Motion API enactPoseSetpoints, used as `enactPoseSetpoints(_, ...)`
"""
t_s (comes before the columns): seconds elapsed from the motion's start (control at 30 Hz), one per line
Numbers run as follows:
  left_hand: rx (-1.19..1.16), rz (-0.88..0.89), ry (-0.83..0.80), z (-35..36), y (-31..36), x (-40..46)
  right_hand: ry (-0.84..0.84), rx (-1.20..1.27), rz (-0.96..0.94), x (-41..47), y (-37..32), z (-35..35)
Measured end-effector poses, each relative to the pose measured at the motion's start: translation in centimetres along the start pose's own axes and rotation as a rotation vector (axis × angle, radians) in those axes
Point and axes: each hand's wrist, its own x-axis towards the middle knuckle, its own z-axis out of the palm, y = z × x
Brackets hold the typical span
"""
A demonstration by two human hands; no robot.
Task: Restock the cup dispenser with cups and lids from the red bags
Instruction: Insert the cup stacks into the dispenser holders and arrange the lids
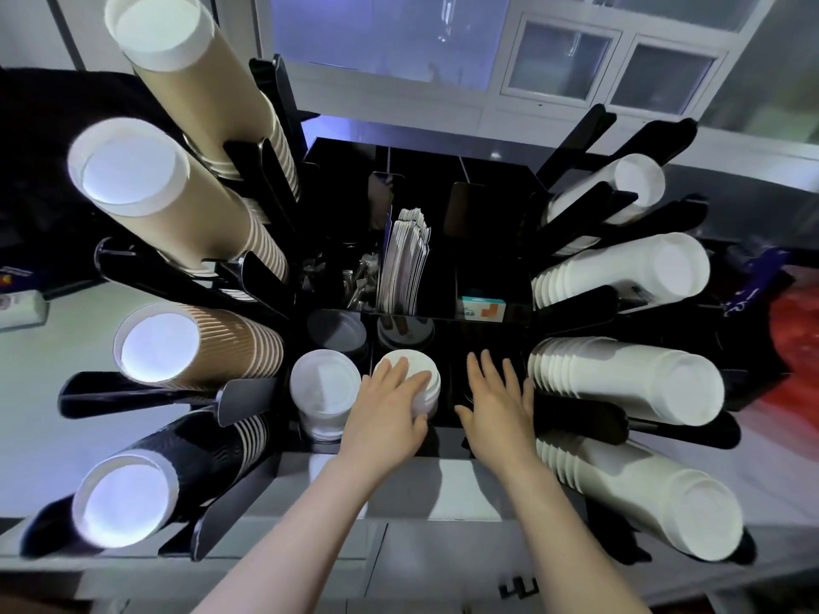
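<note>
A black cup dispenser (487, 170) stands before me, seen from above. Brown ribbed cup stacks (199, 343) fill its left slots and white cup stacks (620, 378) its right slots. My left hand (390, 409) rests flat on a stack of white lids (421, 361) in a front middle compartment, with the thumb against the stack's side. Left of that stack sits another white lid stack (323, 387). My right hand (501, 401) hovers with straight, spread fingers over the dark compartment to the right and holds nothing.
Dark lids (337, 332) sit in the compartments behind the white ones. Paper sleeves (403, 263) and a small box (482, 308) fill the centre bins. A red bag (795, 347) lies at the far right on the counter (26, 392).
</note>
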Motion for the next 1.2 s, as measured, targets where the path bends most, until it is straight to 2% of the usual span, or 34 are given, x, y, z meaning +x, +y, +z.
enactPoseSetpoints(0.17, -0.001, 0.003, 0.007, 0.0, 0.0, -0.2, -0.2, 0.063, -0.039, 0.4, 0.0, -0.6)
enactPoseSetpoints(0.33, -0.002, 0.007, 0.0, -0.2, 0.1, -0.1, 0.118, 0.357, -0.068, -1.8, 0.0, -0.6)
enactPoseSetpoints(0.4, 0.005, 0.005, -0.015, -0.3, 0.1, -0.1, 0.155, 0.439, -0.024, -2.6, 0.5, -0.5)
enactPoseSetpoints(0.5, 0.02, 0.004, -0.016, -0.3, 0.1, -0.1, 0.058, 0.384, -0.032, -3.1, 0.9, -0.4)
enactPoseSetpoints(0.6, 0.024, -0.002, -0.016, -0.1, 0.1, -0.2, -0.069, 0.21, -0.069, -3.2, 0.6, 0.2)
enactPoseSetpoints(0.7, 0.022, 0.006, -0.022, -0.2, 0.0, -0.2, -0.117, 0.079, -0.05, -3.3, 0.4, 0.4)
enactPoseSetpoints(0.93, -0.059, -0.002, -0.067, -0.7, 0.0, -0.4, -0.188, 0.06, -0.037, -3.7, 0.7, 0.0)
enactPoseSetpoints(1.0, -0.244, -0.025, -0.025, -1.3, 0.1, -0.9, -0.122, 0.175, -0.001, -3.5, 0.3, -0.2)
enactPoseSetpoints(1.07, -0.403, -0.056, 0.102, -2.0, -0.2, -1.7, 0.052, 0.364, 0.061, -3.6, -0.1, -0.5)
enactPoseSetpoints(1.13, -0.414, -0.123, 0.218, -2.5, -0.9, -2.5, 0.236, 0.493, 0.059, -3.8, -0.6, -1.0)
enactPoseSetpoints(1.2, -0.391, -0.235, 0.269, -2.6, -1.8, -3.3, 0.299, 0.523, -0.033, -3.6, -1.8, -1.4)
